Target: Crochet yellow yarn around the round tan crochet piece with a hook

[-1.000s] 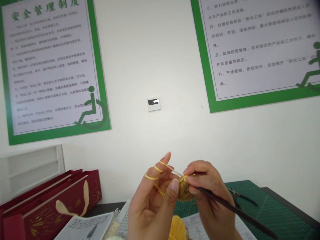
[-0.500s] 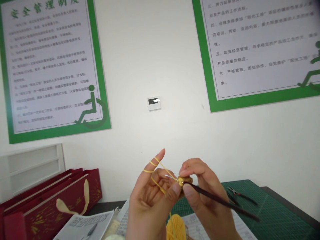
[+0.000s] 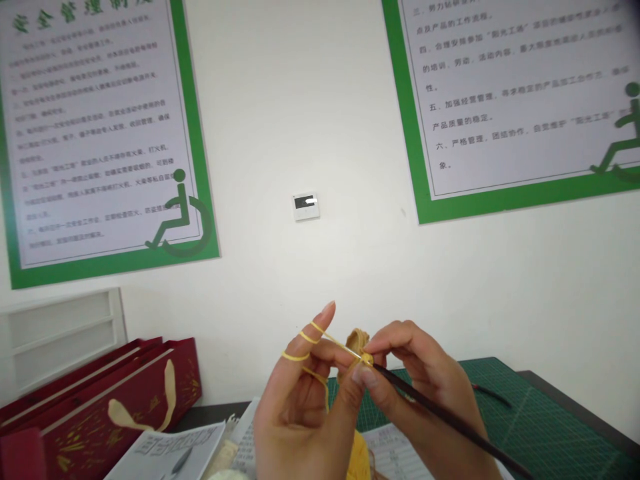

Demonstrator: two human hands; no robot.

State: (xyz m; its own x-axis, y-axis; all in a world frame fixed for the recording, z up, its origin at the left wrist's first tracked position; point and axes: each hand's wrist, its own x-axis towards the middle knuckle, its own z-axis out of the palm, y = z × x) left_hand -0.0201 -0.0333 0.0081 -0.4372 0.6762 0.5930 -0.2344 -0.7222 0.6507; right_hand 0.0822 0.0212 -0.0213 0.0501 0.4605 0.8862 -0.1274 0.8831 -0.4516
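Note:
Yellow yarn [image 3: 296, 357] is wound round the raised index finger of my left hand [image 3: 305, 407] and runs to a small crocheted piece [image 3: 358, 341], brown and yellow. My left thumb and fingers pinch this piece. My right hand [image 3: 425, 380] holds a crochet hook with a long dark handle [image 3: 450, 417]; its metal tip lies at the yellow stitches, where both hands nearly meet. Behind my left wrist, a yellow yarn ball [image 3: 359, 459] is partly hidden.
Red gift bags [image 3: 125, 413] stand at the left beside printed papers [image 3: 167, 450]. A green cutting mat [image 3: 545, 413] covers the right side, with red-and-black-handled pliers [image 3: 493, 395] on it, partly hidden. Two green-framed posters hang on the wall.
The crocheted piece has turned and now stands up above the fingers. My right hand has shifted slightly right and covers more of the pliers. The yarn ball is more hidden.

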